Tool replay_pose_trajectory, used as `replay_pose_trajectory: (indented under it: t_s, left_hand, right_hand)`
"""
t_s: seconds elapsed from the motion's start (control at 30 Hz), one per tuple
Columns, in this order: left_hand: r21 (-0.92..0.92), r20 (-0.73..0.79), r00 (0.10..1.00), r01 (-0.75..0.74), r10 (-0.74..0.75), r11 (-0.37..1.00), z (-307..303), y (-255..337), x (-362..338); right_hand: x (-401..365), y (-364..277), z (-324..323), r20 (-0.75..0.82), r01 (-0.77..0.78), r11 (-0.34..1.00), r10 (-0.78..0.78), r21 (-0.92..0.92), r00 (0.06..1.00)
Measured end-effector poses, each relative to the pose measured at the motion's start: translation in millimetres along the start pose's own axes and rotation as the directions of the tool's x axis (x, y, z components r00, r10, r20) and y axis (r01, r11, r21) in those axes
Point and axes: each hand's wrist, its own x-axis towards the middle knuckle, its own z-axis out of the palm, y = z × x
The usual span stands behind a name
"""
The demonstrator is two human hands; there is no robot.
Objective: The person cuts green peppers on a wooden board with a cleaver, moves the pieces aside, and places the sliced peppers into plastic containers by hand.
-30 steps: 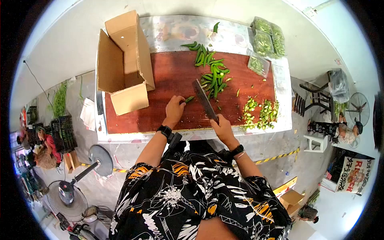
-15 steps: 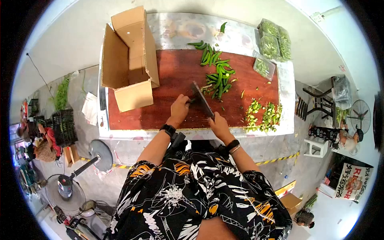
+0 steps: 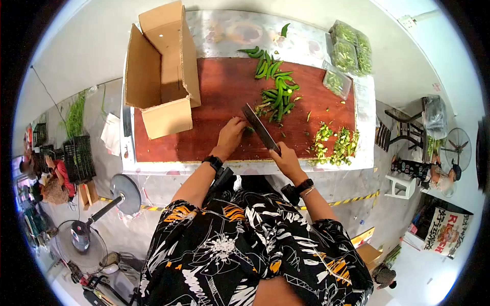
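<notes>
My right hand [image 3: 287,162] grips the handle of a cleaver [image 3: 262,128], its long dark blade slanting up and left over the red-brown board [image 3: 219,102]. Close to the blade's left side, my left hand [image 3: 231,136] is closed with its fingertips at a green chili pepper [image 3: 249,129], mostly hidden by the fingers. Beyond the blade lies a loose pile of whole green chilies [image 3: 279,99]. Chopped green pieces [image 3: 346,148] are heaped at the board's right front corner.
An open cardboard box [image 3: 168,120] stands on the board's left. Clear plastic packs of greens [image 3: 349,48] are stacked at the back right, with another pack [image 3: 337,83] nearer. A pedestal fan [image 3: 81,239] is on the floor to the left; other people are in the background.
The cleaver blade has shifted slightly left and down, with my right hand lower and farther right. My left hand has moved little; the view has shifted slightly.
</notes>
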Motion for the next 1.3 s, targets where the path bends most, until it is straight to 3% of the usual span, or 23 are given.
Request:
replay_pose_trajectory:
  t_s: [0.17,0.33,0.53,0.83,0.97,1.07,1.17,1.3]
  left_hand:
    - [0.026,0.034,0.999,0.009,-0.01,1.0,-2.4,0.5,-0.2]
    - [0.02,-0.014,1.0,0.003,-0.003,1.0,-2.4,0.2,-2.2]
    - [0.06,-0.045,0.999,0.027,-0.025,0.998,0.8,-2.0,-7.5]
    - [-0.004,-0.084,0.996,0.011,-0.011,1.0,-3.6,0.9,-6.6]
    - [0.054,-0.031,0.998,0.059,-0.057,0.997,1.6,-2.2,-8.2]
    - [0.033,-0.075,0.997,0.002,0.0,0.999,3.3,-4.0,-5.3]
    - [0.087,-0.045,0.999,0.02,-0.016,0.996,3.6,0.0,-3.7]
    - [0.156,0.002,0.999,-0.045,0.046,0.987,-2.3,0.7,2.5]
  right_hand:
    - [6.7,-0.3,-6.8,0.021,0.074,0.996,-0.073,-0.049,0.997]
    - [19.0,0.6,-12.7,0.135,0.094,0.973,-0.066,-0.211,0.989]
    - [29.9,-5.7,-22.6,0.245,0.094,0.974,-0.042,-0.205,0.969]
    - [41.4,-8.3,-25.0,0.281,0.188,0.896,-0.075,-0.402,0.957]
    - [45.1,-9.3,-9.3,0.246,0.165,0.904,-0.07,-0.393,0.967]
    - [54.6,-4.0,3.5,0.207,0.131,0.921,-0.057,-0.367,0.977]
    - [63.1,-3.4,12.5,0.137,0.123,0.952,-0.087,-0.281,0.987]
    - [61.0,-7.0,4.3,0.012,0.057,0.998,-0.056,-0.016,0.998]
